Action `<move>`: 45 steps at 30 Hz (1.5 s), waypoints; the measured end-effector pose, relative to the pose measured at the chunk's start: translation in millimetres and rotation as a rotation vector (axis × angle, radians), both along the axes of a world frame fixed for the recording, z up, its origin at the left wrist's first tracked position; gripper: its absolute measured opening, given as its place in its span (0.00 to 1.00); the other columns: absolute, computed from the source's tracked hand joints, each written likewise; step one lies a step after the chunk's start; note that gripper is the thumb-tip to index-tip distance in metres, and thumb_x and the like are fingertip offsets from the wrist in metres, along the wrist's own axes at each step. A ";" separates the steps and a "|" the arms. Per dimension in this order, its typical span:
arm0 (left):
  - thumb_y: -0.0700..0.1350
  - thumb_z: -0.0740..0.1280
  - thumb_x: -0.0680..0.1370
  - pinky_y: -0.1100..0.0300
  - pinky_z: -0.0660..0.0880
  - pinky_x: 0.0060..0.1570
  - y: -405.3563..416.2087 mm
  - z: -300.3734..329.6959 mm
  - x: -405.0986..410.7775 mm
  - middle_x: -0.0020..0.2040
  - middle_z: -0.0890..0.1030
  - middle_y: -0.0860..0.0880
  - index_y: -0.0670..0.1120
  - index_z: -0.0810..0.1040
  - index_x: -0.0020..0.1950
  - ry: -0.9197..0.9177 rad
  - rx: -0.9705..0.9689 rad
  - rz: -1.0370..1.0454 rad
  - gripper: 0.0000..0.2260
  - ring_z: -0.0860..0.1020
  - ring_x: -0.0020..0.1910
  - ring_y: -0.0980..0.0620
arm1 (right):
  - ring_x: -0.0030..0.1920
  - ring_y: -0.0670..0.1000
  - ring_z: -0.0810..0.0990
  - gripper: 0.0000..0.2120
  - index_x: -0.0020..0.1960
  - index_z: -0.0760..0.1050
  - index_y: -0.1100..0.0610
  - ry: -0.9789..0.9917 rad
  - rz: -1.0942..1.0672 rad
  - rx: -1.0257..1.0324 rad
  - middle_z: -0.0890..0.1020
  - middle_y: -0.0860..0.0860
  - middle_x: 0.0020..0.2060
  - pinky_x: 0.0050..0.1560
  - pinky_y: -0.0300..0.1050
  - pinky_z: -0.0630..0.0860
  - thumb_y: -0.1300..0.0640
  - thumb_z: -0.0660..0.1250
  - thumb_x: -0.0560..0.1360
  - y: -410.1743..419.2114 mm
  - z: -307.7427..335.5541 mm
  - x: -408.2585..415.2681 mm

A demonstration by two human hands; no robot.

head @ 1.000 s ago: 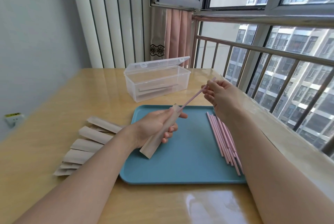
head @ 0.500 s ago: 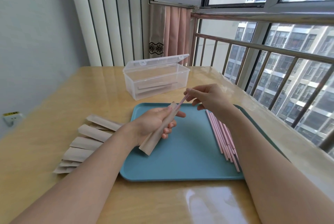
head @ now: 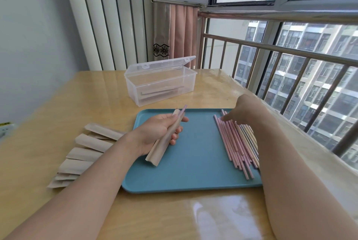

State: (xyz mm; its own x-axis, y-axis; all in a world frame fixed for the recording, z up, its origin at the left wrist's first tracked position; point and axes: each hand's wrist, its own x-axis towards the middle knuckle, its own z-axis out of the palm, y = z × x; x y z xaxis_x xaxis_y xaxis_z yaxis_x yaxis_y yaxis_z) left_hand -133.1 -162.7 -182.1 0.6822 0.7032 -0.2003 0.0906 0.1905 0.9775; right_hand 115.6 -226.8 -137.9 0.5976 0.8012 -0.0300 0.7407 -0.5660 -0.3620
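I see a glossy wooden desk (head: 93, 94) by a railed window (head: 290, 59). Fingers of the left hand (head: 155, 133) grip a tan sleeve (head: 159, 151), pink straw (head: 184, 109) protruding; those of the right hand (head: 243, 111) I cannot tell.

Only two forearms and two hands of the person show, all bare, with skin smooth and even. The left forearm (head: 83, 187) is uncovered along its whole visible length up to the left hand (head: 155, 133). The right forearm (head: 290, 162), along the right edge of the table (head: 96, 92), is likewise uncovered up to the right hand (head: 244, 111), whose fingers (head: 225, 118) are blurred.
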 end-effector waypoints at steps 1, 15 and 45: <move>0.49 0.57 0.86 0.63 0.73 0.29 -0.2 0.0 0.3 0.35 0.75 0.49 0.41 0.79 0.62 -0.001 -0.001 0.005 0.16 0.71 0.29 0.54 | 0.30 0.52 0.79 0.20 0.36 0.77 0.62 0.027 -0.003 -0.036 0.83 0.54 0.29 0.34 0.43 0.75 0.48 0.81 0.67 -0.2 -0.3 -1.2; 0.48 0.57 0.86 0.62 0.74 0.30 -1.1 0.2 1.2 0.35 0.75 0.49 0.42 0.79 0.61 0.003 0.002 0.019 0.15 0.71 0.30 0.54 | 0.24 0.53 0.79 0.11 0.36 0.78 0.68 0.244 0.079 0.156 0.80 0.58 0.25 0.30 0.44 0.81 0.61 0.71 0.74 12.5 -9.2 -21.6; 0.48 0.55 0.86 0.63 0.72 0.30 -2.2 3.1 -1.9 0.38 0.79 0.49 0.42 0.80 0.63 0.017 0.037 -0.096 0.17 0.71 0.29 0.55 | 0.33 0.51 0.81 0.26 0.68 0.67 0.52 1.076 0.276 0.635 0.86 0.63 0.45 0.34 0.40 0.78 0.71 0.67 0.77 31.2 -19.5 -46.1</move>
